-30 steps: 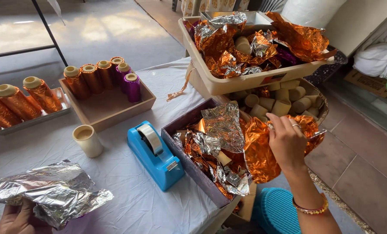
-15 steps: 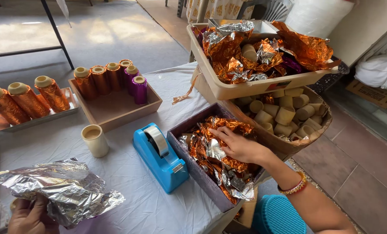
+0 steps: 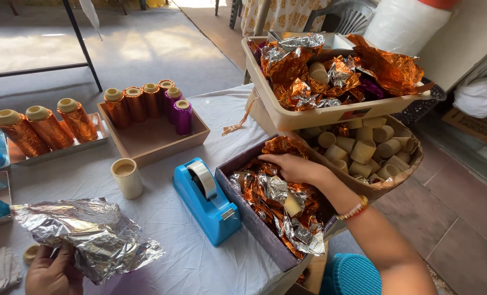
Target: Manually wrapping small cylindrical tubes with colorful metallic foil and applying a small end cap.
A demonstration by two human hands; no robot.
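Foil work: right hand [image 3: 292, 166] reaches into the purple box [image 3: 249, 218] right of the blue tape dispenser [image 3: 208, 199], fingers spread flat on the orange foil scraps [image 3: 271, 188], nothing pinched yet. Picking step, by my judgement; next calls for closing on one piece and lifting clear of the box wall. Left hand [image 3: 49, 273], well left of the dispenser, grips the crumpled silver foil sheet [image 3: 88, 235]. Bare cloth between dispenser and sheet gives room; table edge close below.
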